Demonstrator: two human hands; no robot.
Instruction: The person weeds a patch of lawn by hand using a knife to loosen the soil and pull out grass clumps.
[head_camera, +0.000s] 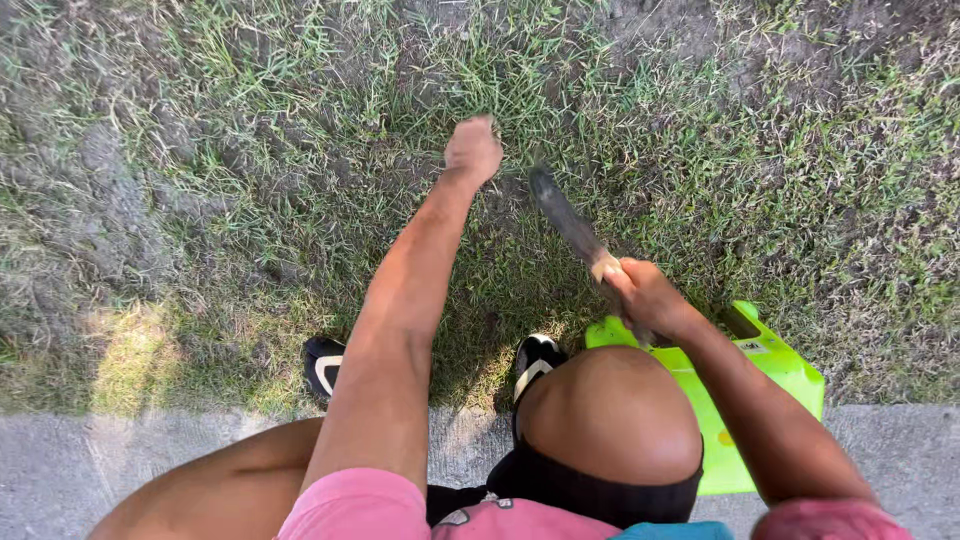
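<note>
Looking down from the head view: the left hand (473, 150) is stretched out over the lawn, fingers clenched around a tuft of grass (490, 120) at ground level. The right hand (645, 295) grasps the pale handle of a long dark blade (562, 212), which slants up and left, its tip just beside the left hand (the blade is blurred). A bright green container (775, 375) lies on the grass edge under the right forearm. Two black-and-white shoes (325, 365) rest at the lawn's border, beside the concrete kerb (60, 470).
</note>
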